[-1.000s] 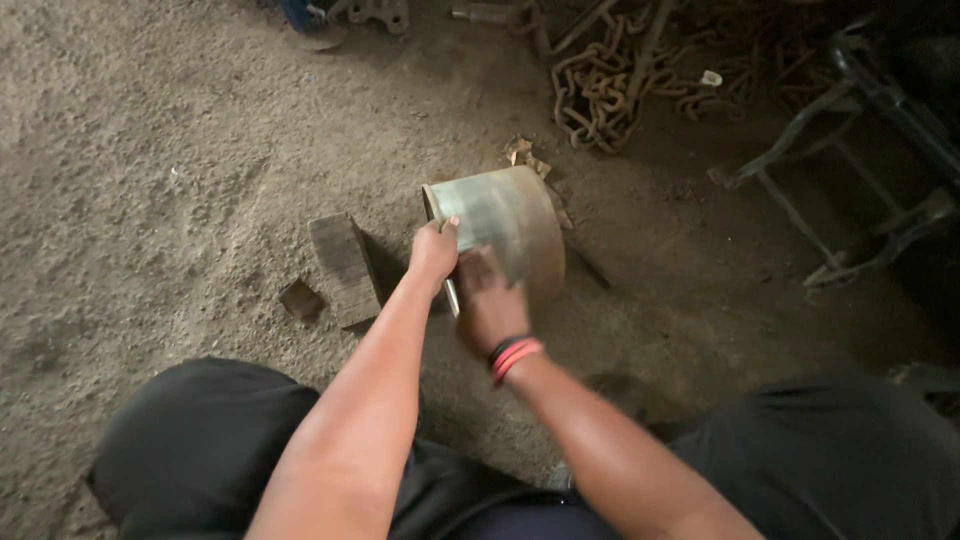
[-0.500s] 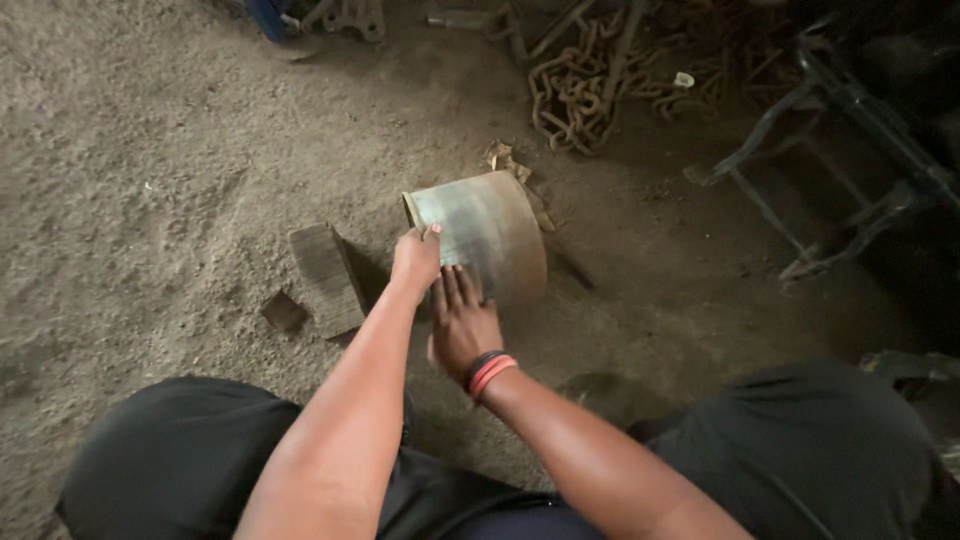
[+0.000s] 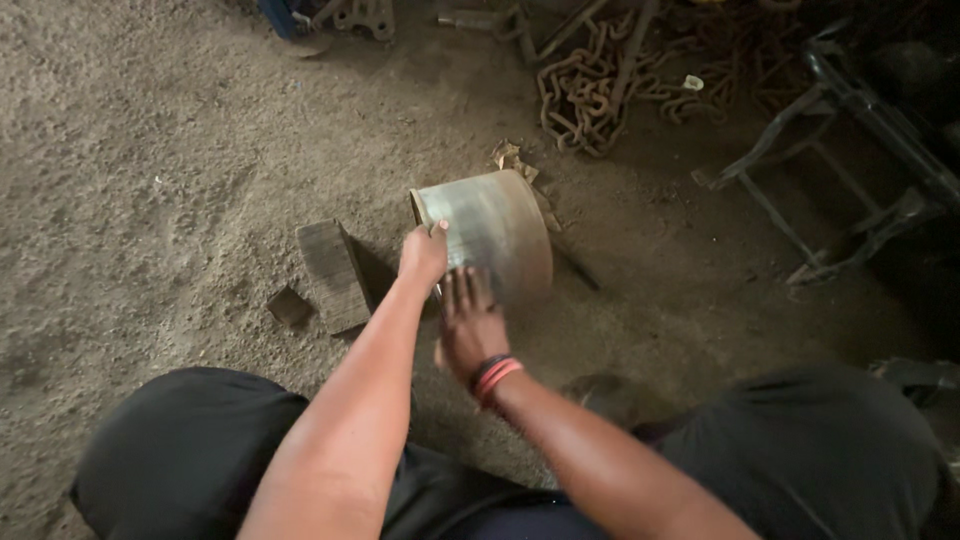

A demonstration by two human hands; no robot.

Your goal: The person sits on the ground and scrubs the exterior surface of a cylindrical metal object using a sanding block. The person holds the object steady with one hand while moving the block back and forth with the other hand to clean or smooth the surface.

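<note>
A dull metal cylinder (image 3: 495, 235) lies on its side on the dirt floor, its open end facing left. My left hand (image 3: 424, 254) grips the rim of that open end. My right hand (image 3: 468, 322), with red and black bands at the wrist, lies flat on the near side of the cylinder with its fingers spread. A small pale scrap shows at the edge of that hand; I cannot tell what it is. My knees in black trousers frame the bottom of the view.
A wooden block (image 3: 333, 272) and a smaller chip (image 3: 288, 305) lie just left of the cylinder. A heap of rusty chain (image 3: 590, 85) sits behind it. A dark metal frame (image 3: 840, 170) stands at the right. Crumpled paper scraps (image 3: 510, 157) lie by the cylinder's far end.
My right hand has slid a little toward me along the cylinder's near side and its fingers have spread. The left hand has kept its hold on the rim.
</note>
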